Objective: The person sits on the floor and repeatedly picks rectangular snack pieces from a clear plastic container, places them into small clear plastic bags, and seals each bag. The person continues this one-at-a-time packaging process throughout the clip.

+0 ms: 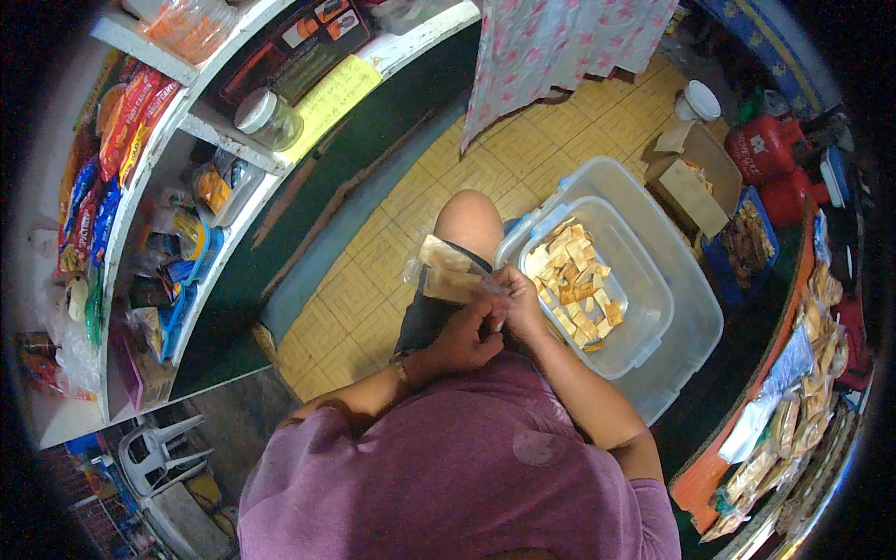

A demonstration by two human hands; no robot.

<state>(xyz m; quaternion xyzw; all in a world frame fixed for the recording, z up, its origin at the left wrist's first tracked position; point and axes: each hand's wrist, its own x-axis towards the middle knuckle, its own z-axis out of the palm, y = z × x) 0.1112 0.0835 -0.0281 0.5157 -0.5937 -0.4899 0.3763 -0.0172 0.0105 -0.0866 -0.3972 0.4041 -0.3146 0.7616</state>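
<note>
A clear plastic bag (448,271) holding flat, pale brown bread-like pieces lies above my raised knee. My right hand (519,297) pinches the gathered open end of this bag. Close beside it, my left hand (467,334) has its fingers curled in at the same end, closed on the plastic; its fingertips are partly hidden. Just right of my hands stands a clear plastic tub (653,322) with loose, toasted-looking cut pieces (574,280) piled in it. It rests inside a larger clear tub (702,347).
White shelves (233,140) with packets and a jar (269,119) curve along the left. A pink-patterned curtain (569,56) hangs ahead. On the right are a cardboard box (691,182), a red gas cylinder (770,149) and an orange-edged ledge (702,490) with several filled bags (793,411).
</note>
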